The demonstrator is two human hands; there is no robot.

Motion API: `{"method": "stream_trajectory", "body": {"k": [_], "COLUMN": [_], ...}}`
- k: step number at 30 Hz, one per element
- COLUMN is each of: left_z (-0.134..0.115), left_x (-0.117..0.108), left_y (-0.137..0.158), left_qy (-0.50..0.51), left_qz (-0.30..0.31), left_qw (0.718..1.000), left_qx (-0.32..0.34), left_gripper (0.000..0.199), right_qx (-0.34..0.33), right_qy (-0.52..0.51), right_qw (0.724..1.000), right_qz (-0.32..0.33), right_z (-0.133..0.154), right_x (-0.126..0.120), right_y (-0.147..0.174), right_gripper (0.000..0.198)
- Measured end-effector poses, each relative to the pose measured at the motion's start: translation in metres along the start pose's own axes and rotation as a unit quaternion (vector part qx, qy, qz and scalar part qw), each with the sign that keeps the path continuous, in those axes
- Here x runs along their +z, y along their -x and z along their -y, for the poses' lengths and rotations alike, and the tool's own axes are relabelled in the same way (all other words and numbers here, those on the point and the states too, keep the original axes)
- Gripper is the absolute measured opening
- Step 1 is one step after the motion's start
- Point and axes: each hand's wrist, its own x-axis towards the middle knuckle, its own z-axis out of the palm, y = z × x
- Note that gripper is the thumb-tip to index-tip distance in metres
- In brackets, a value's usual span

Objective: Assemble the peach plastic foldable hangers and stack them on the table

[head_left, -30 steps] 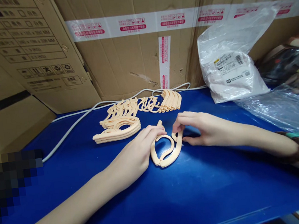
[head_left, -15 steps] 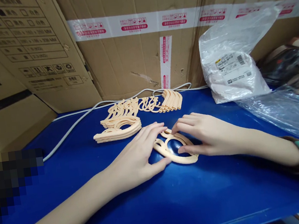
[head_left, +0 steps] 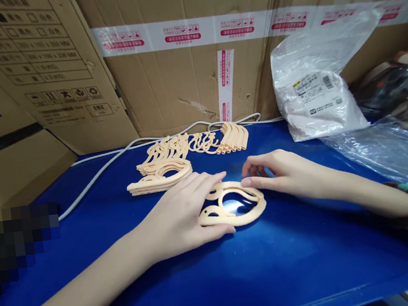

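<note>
Two curved beige plastic hanger arms (head_left: 251, 216) lie on the blue tabletop, facing each other in an oval with their round cut-outs inward. My left hand (head_left: 185, 215) spans their left end, thumb along the near arm and fingers at the far one. At the far right edge of the pair is my right hand (head_left: 277, 174), its fingers loosely curled and its thumb tip by the far arm. Nothing shows between its thumb and fingers; whether the thumb touches the arm I cannot tell. Just beyond my left hand sits a stack of matching hanger arms (head_left: 162, 178).
Behind the stack lie a row of beige hooks (head_left: 202, 142) and several curved tubes (head_left: 235, 136). A white cable (head_left: 98, 173) runs along the back by the cardboard boxes (head_left: 181, 86). A labelled plastic bag (head_left: 318, 99) stands at right, beside clear plastic wrap (head_left: 392, 144).
The two hanger arms have shifted left and turned to lie more level as an oval. My right hand has drawn back from inside them toward their far right edge.
</note>
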Motion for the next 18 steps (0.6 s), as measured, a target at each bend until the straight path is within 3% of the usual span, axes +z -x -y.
{"method": "stream_trajectory", "body": {"k": [2,6,18], "left_z": [0.0004,0.0017,0.0033], "left_x": [-0.0018,-0.0056,-0.0068], "left_y": [-0.0006,-0.0006,0.0019], "left_qy": [-0.044,-0.119,-0.129], "left_qz": [-0.053,-0.118,-0.102], "left_qw": [0.997,0.985,0.986], "left_qx": [0.018,0.036,0.032], "left_gripper": [0.067,0.063,0.069], "right_qx": [0.031,0.028,0.041], "right_qy": [-0.065,-0.236,-0.377], "right_qw": [0.997,0.97,0.924], "right_qz": [0.024,0.059,0.046], "right_z": [-0.002,-0.0019,-0.003], "right_x": [0.0009,0.0034,0.0103], "right_y": [-0.0013,-0.0032,-0.0029], "right_gripper": [0.035,0.038,0.029]}}
